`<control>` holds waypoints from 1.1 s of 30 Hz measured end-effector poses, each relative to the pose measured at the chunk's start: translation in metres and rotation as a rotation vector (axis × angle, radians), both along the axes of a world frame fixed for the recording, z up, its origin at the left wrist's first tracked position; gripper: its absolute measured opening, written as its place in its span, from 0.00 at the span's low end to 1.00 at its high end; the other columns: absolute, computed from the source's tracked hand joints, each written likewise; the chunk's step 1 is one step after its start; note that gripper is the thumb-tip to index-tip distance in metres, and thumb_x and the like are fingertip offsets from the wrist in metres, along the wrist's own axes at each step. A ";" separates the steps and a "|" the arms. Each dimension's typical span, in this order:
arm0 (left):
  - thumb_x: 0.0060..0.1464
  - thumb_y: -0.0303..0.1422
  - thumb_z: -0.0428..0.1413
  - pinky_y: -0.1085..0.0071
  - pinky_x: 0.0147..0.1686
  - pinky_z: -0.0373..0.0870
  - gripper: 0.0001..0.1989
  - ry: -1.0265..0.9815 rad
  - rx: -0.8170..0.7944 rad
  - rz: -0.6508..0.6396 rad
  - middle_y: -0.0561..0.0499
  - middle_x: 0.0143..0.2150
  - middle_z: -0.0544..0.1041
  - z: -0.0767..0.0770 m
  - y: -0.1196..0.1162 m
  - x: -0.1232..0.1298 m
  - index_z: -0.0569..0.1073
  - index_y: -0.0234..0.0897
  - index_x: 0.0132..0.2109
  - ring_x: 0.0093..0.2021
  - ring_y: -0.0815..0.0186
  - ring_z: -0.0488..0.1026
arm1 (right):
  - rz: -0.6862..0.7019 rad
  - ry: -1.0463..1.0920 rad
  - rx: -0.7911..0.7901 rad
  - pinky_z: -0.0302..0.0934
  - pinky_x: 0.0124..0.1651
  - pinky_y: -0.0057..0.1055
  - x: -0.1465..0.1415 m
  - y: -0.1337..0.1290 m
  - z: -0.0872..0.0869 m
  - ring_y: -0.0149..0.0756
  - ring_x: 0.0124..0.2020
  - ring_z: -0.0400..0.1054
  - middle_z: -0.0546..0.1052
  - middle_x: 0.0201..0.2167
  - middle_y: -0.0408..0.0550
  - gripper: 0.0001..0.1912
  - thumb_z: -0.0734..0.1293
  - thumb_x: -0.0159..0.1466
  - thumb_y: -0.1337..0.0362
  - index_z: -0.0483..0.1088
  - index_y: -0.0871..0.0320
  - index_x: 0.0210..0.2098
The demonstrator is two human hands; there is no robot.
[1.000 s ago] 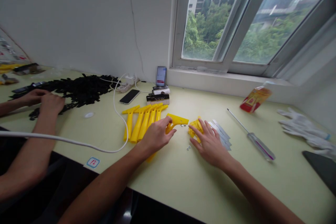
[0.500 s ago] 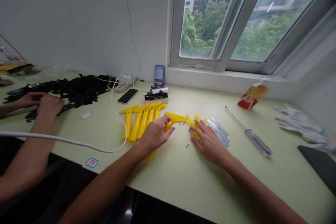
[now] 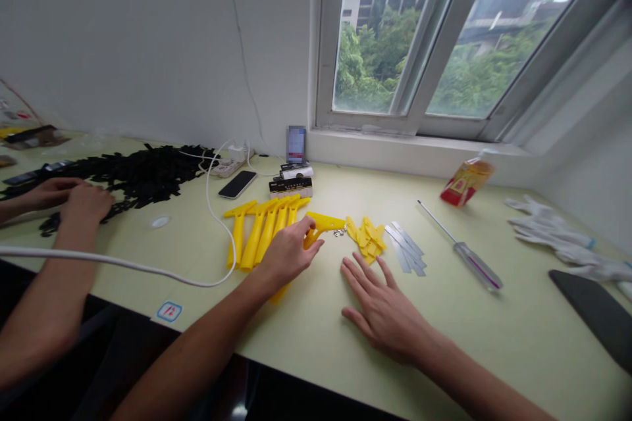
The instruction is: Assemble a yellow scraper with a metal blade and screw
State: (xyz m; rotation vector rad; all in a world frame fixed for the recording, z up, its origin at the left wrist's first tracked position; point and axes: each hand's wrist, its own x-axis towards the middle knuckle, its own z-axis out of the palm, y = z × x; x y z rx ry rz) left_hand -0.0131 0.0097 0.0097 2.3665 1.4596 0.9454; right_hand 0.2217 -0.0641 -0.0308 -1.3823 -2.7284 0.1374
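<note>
My left hand is closed around a yellow plastic scraper handle, its flat head pointing right and its grip end showing below my wrist. Several similar yellow scraper handles lie in a row just left of that hand. My right hand rests palm down with fingers spread, holding nothing visible. Just beyond its fingertips is a small pile of flat yellow plastic pieces. Thin metal blades lie fanned out beside the pile. Tiny metal nuts sit under the tip of the held handle's head.
A screwdriver, a bottle of orange liquid, white gloves and a dark flat object lie rightward. A white cable crosses the left side. Another person's hands work by black strips. A phone lies behind.
My right hand has drawn back toward me off the yellow pieces, uncovering them. It now covers the spot where two loose nuts lay. My left hand keeps its hold on the scraper handle.
</note>
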 end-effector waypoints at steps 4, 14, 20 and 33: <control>0.59 0.37 0.57 0.66 0.36 0.71 0.09 -0.017 -0.002 0.010 0.52 0.35 0.77 0.000 0.001 -0.001 0.68 0.41 0.43 0.35 0.61 0.77 | -0.032 -0.029 -0.009 0.29 0.70 0.63 -0.020 0.027 0.011 0.55 0.73 0.35 0.48 0.72 0.57 0.42 0.47 0.69 0.41 0.49 0.66 0.71; 0.58 0.37 0.58 0.67 0.36 0.71 0.09 -0.003 0.000 0.025 0.51 0.36 0.77 0.002 -0.001 -0.001 0.67 0.41 0.42 0.36 0.60 0.77 | -0.089 -0.036 0.008 0.25 0.69 0.64 -0.035 0.064 0.009 0.55 0.73 0.36 0.51 0.71 0.59 0.43 0.46 0.68 0.40 0.48 0.65 0.71; 0.58 0.36 0.58 0.67 0.36 0.71 0.08 -0.005 -0.010 0.023 0.51 0.37 0.77 0.004 -0.001 -0.001 0.67 0.41 0.42 0.36 0.60 0.77 | -0.109 -0.033 -0.010 0.24 0.70 0.62 -0.034 0.069 0.009 0.54 0.73 0.36 0.51 0.71 0.58 0.42 0.46 0.69 0.40 0.48 0.63 0.71; 0.59 0.37 0.58 0.67 0.35 0.70 0.08 -0.004 -0.031 0.045 0.52 0.35 0.77 0.004 0.000 -0.001 0.67 0.41 0.42 0.34 0.61 0.76 | -0.078 0.024 -0.001 0.30 0.71 0.57 -0.040 0.045 0.007 0.52 0.72 0.40 0.49 0.70 0.64 0.44 0.45 0.69 0.40 0.50 0.69 0.70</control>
